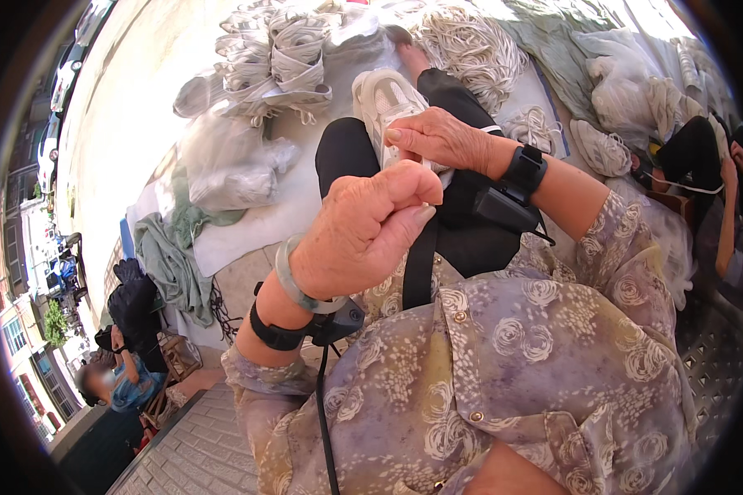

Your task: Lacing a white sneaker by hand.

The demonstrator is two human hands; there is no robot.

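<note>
A white and light-grey sneaker [381, 92] rests on my lap between my black-clad thighs, its toe pointing away from me. Close to its near end, my left hand [370, 227] is closed in a pinch, and a tiny white end of shoelace [426, 204] shows between thumb and forefinger. My right hand [447, 142] is closed beside the sneaker's right side, thumb pressed to the curled fingers. Whatever it grips is hidden. A white strip of lace [492, 129] shows behind my right wrist.
Stacked pale sneakers [276, 62] stand at the far left, beside a clear plastic bag [233, 161]. A heap of white laces [470, 54] lies at the far right, near another sneaker [600, 148]. Green cloth [173, 264] lies left. Other people sit at both sides.
</note>
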